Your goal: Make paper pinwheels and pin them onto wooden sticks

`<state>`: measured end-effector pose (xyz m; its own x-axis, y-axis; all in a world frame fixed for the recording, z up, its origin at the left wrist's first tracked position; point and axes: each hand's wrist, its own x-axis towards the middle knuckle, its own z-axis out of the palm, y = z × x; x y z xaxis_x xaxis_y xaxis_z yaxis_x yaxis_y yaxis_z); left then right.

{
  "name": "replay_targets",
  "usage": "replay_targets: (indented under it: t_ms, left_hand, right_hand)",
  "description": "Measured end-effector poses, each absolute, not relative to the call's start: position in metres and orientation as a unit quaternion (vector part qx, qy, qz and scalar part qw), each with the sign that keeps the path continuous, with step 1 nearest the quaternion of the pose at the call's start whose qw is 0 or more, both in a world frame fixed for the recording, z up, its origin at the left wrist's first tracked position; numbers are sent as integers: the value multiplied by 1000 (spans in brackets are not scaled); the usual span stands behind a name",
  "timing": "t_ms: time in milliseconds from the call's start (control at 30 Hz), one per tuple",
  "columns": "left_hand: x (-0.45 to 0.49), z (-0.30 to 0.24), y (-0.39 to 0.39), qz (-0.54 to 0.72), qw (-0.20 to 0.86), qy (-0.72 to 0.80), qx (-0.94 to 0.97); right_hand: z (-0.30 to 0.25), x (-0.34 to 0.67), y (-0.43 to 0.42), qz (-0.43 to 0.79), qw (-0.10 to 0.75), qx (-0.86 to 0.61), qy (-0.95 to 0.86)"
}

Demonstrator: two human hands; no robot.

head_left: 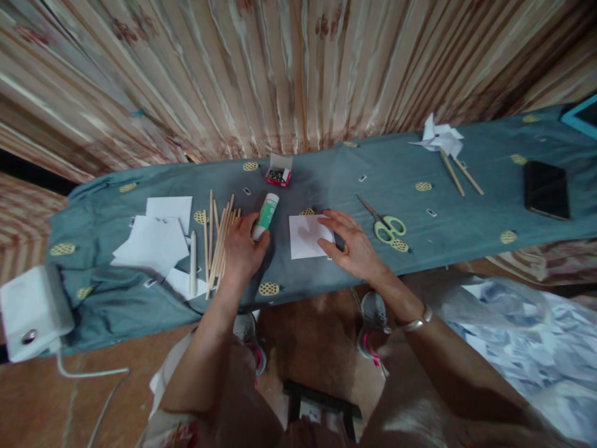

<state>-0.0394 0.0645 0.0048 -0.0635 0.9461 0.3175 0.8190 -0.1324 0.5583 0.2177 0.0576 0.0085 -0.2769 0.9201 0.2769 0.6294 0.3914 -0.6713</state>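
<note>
While the left hand [240,249] wraps its fingers round the lower end of a smooth white-and-green glue stick [266,213], the right hand [355,247] lays spread fingers on the right edge of a small white paper square [305,236]. Both lie mid-bench [326,180], on soft teal cloth with a yellow print. Thin wooden sticks [218,239] are bundled just left of the left hand. Green-handled scissors [388,228] sit just right of the right hand, with bare cloth beyond them up to a dark phone [545,190].

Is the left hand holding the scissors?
No, the left hand grips the glue stick, while the scissors lie untouched on the cloth beyond the right hand.
</note>
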Motion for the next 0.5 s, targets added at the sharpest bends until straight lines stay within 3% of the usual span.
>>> replay_targets:
  t_ms: [233, 367, 500]
  left_hand:
    - [-30, 19, 63, 481, 369, 613, 507]
    - [-10, 26, 54, 502, 568, 518, 396]
    - [11, 34, 44, 459, 684, 446, 350]
  right_hand:
    - [20, 213, 59, 263, 399, -526, -703]
    - [27, 202, 54, 484, 436, -507, -564]
    - [32, 189, 47, 659, 464, -422, -415]
